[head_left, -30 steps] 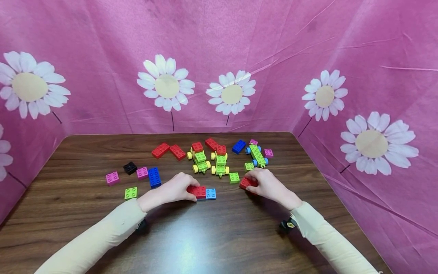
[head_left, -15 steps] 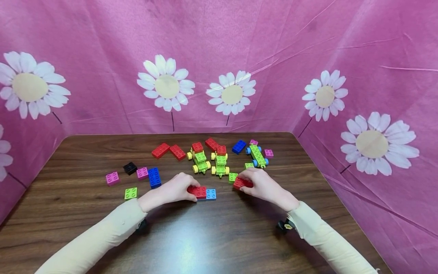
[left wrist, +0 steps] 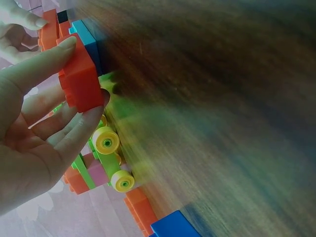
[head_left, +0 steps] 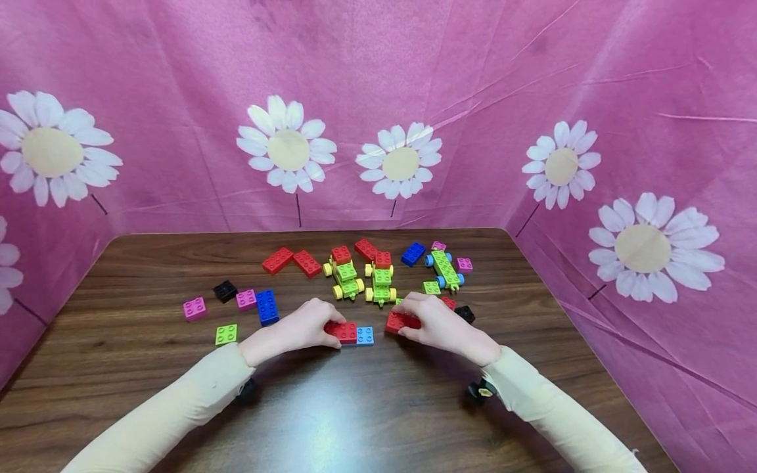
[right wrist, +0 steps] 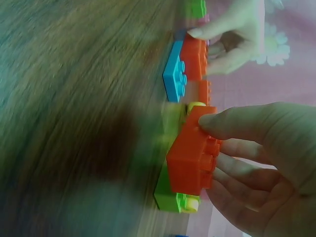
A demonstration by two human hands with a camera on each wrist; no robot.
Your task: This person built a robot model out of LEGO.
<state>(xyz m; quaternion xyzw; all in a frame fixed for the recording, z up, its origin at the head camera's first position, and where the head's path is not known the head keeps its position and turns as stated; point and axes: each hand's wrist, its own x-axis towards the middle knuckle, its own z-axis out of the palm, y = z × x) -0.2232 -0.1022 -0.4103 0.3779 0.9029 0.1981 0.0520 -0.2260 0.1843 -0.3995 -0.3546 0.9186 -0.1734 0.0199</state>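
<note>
My left hand (head_left: 307, 323) grips a red brick (head_left: 347, 331) between thumb and fingers. That brick sits on the left part of a light blue brick (head_left: 365, 336), whose right studs show bare. A short way to the right, my right hand (head_left: 434, 322) pinches a second red brick (head_left: 397, 322), low over the table or on it; I cannot tell which. In the right wrist view the thumb lies on one side of this red brick (right wrist: 190, 153), studs toward the palm side. A gap separates it from the light blue brick (right wrist: 174, 76).
Behind the hands stand two green cars with yellow wheels (head_left: 349, 287) and a green wheeled base (head_left: 445, 268). Blue (head_left: 267, 307), pink (head_left: 194, 308) and lime (head_left: 226, 334) bricks lie left. A black brick (head_left: 465, 314) lies beside the right hand.
My right hand has slid left with its red brick, closer to the light blue one. Another red brick and a black one now show behind it. The left hand has stayed still.
</note>
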